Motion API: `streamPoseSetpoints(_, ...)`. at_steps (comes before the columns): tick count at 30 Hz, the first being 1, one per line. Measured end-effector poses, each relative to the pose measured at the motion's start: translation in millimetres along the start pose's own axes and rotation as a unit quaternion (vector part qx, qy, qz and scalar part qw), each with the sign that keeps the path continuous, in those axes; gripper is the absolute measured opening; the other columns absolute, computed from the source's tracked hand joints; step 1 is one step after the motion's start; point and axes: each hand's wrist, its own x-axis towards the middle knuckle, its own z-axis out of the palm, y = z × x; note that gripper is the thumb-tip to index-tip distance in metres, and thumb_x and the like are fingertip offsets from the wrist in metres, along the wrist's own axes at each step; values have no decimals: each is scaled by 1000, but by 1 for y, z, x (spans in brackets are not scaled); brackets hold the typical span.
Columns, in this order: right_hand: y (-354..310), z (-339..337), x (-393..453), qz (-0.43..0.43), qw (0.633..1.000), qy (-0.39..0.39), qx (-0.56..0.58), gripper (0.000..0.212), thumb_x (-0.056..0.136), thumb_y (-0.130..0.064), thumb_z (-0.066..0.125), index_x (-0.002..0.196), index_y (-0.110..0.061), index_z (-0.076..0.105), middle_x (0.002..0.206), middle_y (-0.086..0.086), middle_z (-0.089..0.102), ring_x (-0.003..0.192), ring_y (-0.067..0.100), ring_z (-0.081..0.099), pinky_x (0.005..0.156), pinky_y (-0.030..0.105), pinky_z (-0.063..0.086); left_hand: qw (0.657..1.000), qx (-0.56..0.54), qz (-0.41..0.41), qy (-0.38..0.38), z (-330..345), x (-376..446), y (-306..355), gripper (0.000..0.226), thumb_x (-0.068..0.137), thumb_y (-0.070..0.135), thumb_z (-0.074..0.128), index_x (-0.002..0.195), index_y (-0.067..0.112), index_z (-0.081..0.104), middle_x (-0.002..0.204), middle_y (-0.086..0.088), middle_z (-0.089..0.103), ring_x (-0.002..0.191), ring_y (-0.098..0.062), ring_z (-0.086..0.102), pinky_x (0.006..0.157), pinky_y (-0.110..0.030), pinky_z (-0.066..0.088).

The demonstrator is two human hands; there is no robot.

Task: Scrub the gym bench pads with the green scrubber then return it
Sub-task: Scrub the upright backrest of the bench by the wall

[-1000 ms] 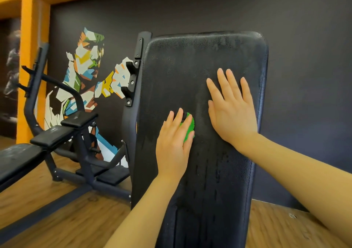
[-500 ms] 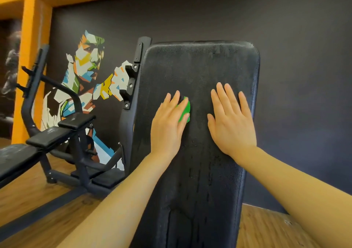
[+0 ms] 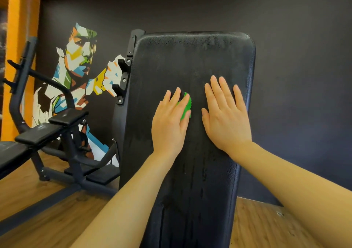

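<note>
Green scrubber (image 3: 185, 107) right there, pinned flat against the upright black back pad (image 3: 192, 61), peeking out beside the left hand (image 3: 169, 122), whose straight fingers lie over it and press it on. It looks soft and light, likely squashy under the palm, so a flat press across its back should steer it best. The pad's pebbled vinyl shows wet streaks, so expect some slip. Right hand (image 3: 226, 118) is spread flat just beside it, steadying the pad and holding nothing. Off left stands another bench (image 3: 43, 131), with a painted mural (image 3: 80, 61) behind.
</note>
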Motion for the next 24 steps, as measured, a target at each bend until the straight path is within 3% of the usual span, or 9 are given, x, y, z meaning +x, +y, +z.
streamPoseSetpoints(5, -1, -1, 0, 4, 1000, -12, 2, 59, 101, -33, 26, 150, -1, 30, 158, 18, 26, 148, 32, 20, 120, 52, 17, 1000, 16, 0, -10, -1, -49, -3, 44, 98, 31, 40, 136, 14, 55, 147, -6, 46, 141, -27, 35, 114, -40, 28)
streamPoseSetpoints(11, -21, -4, -13, 55, 998, -17, 39, 57, 100, -21, 44, 150, 1, 29, 159, 17, 23, 149, 33, 17, 119, 50, 12, 999, 23, 13, -22, -3, -65, -6, 41, 97, 27, 46, 132, 11, 58, 143, -9, 51, 137, -30, 41, 109, -44, 38)
streamPoseSetpoints(18, -43, -3, -27, 93, 994, -31, 57, 58, 100, -23, 44, 152, -2, 27, 160, 16, 20, 149, 34, 13, 119, 49, 6, 999, 13, -32, 0, -28, -21, -31, 46, 99, 31, 35, 138, 14, 54, 149, -7, 44, 142, -30, 33, 115, -38, 19)
streamPoseSetpoints(24, -44, 0, -28, 85, 995, -33, 49, 57, 101, -24, 38, 152, -2, 25, 161, 17, 18, 150, 35, 10, 120, 51, 8, 997, 27, -64, -23, -36, 9, -58, 41, 101, 20, 49, 142, 18, 48, 154, -4, 37, 146, -24, 26, 117, -37, 18)
